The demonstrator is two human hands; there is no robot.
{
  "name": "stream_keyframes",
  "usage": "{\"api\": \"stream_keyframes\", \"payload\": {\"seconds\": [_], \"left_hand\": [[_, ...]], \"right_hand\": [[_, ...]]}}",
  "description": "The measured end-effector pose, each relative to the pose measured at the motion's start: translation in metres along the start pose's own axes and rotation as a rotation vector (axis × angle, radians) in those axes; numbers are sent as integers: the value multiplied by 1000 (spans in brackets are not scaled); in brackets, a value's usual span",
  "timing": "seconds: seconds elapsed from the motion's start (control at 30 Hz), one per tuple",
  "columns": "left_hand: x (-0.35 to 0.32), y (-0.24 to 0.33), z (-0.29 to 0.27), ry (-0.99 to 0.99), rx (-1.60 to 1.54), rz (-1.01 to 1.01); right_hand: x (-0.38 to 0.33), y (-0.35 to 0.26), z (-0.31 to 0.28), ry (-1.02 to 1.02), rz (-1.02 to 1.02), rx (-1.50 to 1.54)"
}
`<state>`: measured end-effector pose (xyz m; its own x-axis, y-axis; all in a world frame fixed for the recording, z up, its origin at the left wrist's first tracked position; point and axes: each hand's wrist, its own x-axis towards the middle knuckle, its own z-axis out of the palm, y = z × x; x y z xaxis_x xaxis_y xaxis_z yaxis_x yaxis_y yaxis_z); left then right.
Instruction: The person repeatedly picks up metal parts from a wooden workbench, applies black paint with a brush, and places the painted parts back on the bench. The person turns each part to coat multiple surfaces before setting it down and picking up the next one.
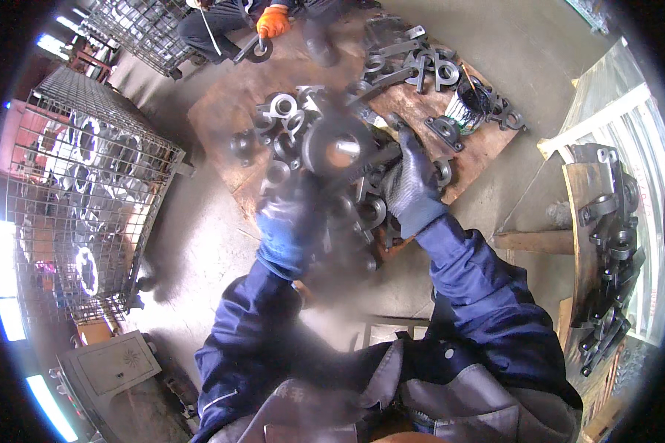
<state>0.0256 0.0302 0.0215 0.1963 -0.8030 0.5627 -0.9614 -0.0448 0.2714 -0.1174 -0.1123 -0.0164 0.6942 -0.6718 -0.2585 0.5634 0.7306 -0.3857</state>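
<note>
In front of me is a dark metal casting (314,151) with a thick ring at one end and a bar reaching right. My right hand (410,181), in a dark glove with a blue cuff, is closed around the bar end, its thumb pointing up and away. Just below the ring is my left hand (288,221), also gloved. Blur hides its fingers, so I cannot tell whether it grips the ring. Behind and below the casting, similar ringed metal parts (281,107) lie heaped on a brown board (225,111).
More ringed castings (443,74) and a container (469,103) with a stick lie at the far right of the board. Across it, another person's orange glove (273,22) holds a ringed part. A wire cage (118,192) of castings stands left; a wooden crate (578,221) with dark parts stands right.
</note>
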Motion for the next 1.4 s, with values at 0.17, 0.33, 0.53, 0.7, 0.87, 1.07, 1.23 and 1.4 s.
{"api": "stream_keyframes", "payload": {"seconds": [0.17,0.33,0.53,0.7,0.87,1.07,1.23,1.4], "left_hand": [[-27,23,8,1,-65,4],[-43,34,20,-232,-1107,-397],[-28,8,-13,-833,-1454,-602],[-23,23,0,-581,-1131,-348],[-38,0,3,-476,-1234,-460],[-50,-28,-11,-106,-1263,-644],[-56,-42,-21,-139,-1228,-789],[-58,-45,-27,-178,-1226,-752]], "right_hand": [[-14,-4,14,-55,-81,-72],[-18,-6,19,-3,-81,-133],[-27,-5,38,48,-328,-394],[-30,13,56,-39,-462,-1012],[-37,-7,62,105,-801,-1707],[-56,-29,46,-426,-375,-741],[-79,-17,56,-550,-265,-1009],[-74,-7,71,-731,-396,-1203]]}}
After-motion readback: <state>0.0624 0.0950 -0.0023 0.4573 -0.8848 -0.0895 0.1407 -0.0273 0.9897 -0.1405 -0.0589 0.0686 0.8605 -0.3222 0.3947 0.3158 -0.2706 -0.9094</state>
